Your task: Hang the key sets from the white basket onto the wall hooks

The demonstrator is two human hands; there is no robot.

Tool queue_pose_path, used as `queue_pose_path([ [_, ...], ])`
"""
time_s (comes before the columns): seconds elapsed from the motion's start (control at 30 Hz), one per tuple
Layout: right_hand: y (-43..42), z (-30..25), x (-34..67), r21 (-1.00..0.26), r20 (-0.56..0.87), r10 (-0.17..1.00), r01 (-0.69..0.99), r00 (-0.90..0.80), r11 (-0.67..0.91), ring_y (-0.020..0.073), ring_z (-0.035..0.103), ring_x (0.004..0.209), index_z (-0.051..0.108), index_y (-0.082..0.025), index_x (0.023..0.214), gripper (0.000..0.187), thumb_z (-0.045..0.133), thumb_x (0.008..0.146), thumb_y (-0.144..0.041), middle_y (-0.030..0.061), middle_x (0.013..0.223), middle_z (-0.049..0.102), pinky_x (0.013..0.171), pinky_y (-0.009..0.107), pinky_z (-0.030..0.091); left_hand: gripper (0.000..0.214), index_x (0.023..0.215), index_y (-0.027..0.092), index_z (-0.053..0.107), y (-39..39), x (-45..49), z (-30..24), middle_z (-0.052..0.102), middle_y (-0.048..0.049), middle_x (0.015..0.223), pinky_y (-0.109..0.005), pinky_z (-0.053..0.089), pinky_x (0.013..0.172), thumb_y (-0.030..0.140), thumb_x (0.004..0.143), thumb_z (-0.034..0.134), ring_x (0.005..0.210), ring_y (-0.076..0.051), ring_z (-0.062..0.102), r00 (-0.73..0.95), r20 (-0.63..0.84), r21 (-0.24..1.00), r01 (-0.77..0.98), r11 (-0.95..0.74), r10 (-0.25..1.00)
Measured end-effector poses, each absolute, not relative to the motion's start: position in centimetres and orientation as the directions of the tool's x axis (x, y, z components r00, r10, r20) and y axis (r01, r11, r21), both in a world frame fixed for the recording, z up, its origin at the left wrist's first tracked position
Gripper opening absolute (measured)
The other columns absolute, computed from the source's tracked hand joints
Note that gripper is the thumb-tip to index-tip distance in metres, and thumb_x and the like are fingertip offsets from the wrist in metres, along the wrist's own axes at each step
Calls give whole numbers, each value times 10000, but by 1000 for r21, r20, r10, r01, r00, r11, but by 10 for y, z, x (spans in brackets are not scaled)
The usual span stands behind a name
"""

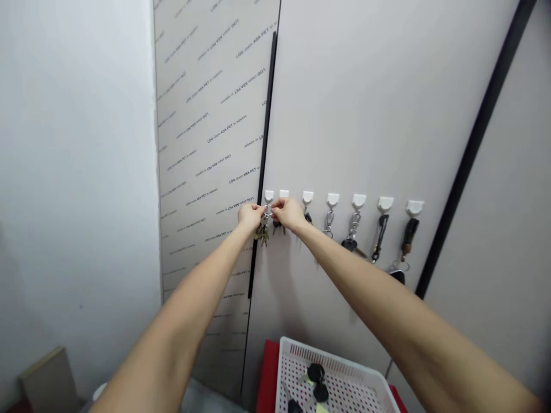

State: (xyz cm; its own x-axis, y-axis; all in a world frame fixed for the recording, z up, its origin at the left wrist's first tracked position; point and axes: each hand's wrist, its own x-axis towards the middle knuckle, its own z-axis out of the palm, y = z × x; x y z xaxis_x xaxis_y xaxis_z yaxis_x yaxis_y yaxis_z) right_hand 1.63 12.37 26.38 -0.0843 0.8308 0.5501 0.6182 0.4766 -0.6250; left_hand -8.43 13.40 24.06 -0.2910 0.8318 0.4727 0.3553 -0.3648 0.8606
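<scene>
My left hand (250, 217) and my right hand (290, 214) meet at the leftmost white hook (269, 196) on the light door. Both pinch a metal key ring (268, 210) from either side, just under that hook. A bunch of brass-coloured keys (262, 234) dangles below the ring. Whether the ring sits on the hook, I cannot tell. Behind my right fingers is the second hook (284, 194), with dark-headed keys (279, 223) hanging below it, partly covered.
More white hooks (333, 199) run rightward in a row, holding keys on clips (355, 223) and straps (379, 236). Below stands a white perforated basket (331, 357) with black-headed keys (316, 373), on something red (267, 376). A black vertical handle strip (267, 115) runs beside my left hand.
</scene>
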Motion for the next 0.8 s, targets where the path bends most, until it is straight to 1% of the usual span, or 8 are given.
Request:
queue_pose_path([
  [0.1,129,268,8,-528,571,819,736,-61,423,111,543,612,555,-112,775,220,409,613,-83,64,684,598,571,187,409,178,624,138,581,144,-83,250,590,-44,639,-210,355,525,285,577,492,581,-117,507,-373,449,850,457,-260,812],
  [0.2,129,269,2,-424,611,787,805,-84,415,129,531,727,572,-108,785,252,394,612,-68,82,768,597,646,186,383,186,659,142,587,150,-80,258,599,-67,687,-222,363,558,279,584,486,640,-139,524,-392,453,826,522,-212,801],
  [0.37,125,265,0,-318,565,812,870,-146,377,151,528,743,573,-97,785,251,384,621,-74,100,780,595,659,203,377,184,653,127,591,154,-81,259,599,-104,707,-246,366,578,260,572,491,688,-178,532,-360,450,771,619,-152,817],
  [0.43,120,258,5,-284,558,808,870,-192,402,154,525,756,569,-96,800,260,374,628,-76,98,792,593,681,211,373,203,648,122,589,153,-83,253,599,-103,685,-248,367,574,280,579,483,681,-181,533,-332,452,761,628,-163,828],
  [0.53,100,245,17,-268,592,763,830,-259,490,146,513,793,565,-118,820,254,385,641,-108,77,831,587,726,217,360,236,638,120,581,149,-91,233,593,-85,630,-238,369,556,316,598,456,643,-164,535,-314,439,778,602,-181,842],
  [0.6,74,239,27,-327,601,749,768,-280,550,129,521,759,559,-142,825,234,399,654,-157,51,824,588,711,218,375,228,623,119,573,144,-98,214,584,-67,590,-224,370,536,302,612,436,598,-143,532,-302,418,802,565,-193,857],
  [0.7,16,232,48,-445,576,731,610,-365,655,100,533,631,535,-183,849,224,383,690,-224,15,755,586,601,221,417,192,636,112,557,131,-105,180,564,-38,550,-195,371,501,252,621,426,526,-103,514,-241,357,861,460,-218,903],
  [0.8,-49,215,83,-405,632,615,476,-471,781,98,515,609,517,-252,877,213,404,698,-230,-4,690,570,585,242,417,165,694,110,538,110,-98,148,550,-13,545,-166,361,453,207,628,422,460,-65,482,-144,258,928,312,-204,955],
])
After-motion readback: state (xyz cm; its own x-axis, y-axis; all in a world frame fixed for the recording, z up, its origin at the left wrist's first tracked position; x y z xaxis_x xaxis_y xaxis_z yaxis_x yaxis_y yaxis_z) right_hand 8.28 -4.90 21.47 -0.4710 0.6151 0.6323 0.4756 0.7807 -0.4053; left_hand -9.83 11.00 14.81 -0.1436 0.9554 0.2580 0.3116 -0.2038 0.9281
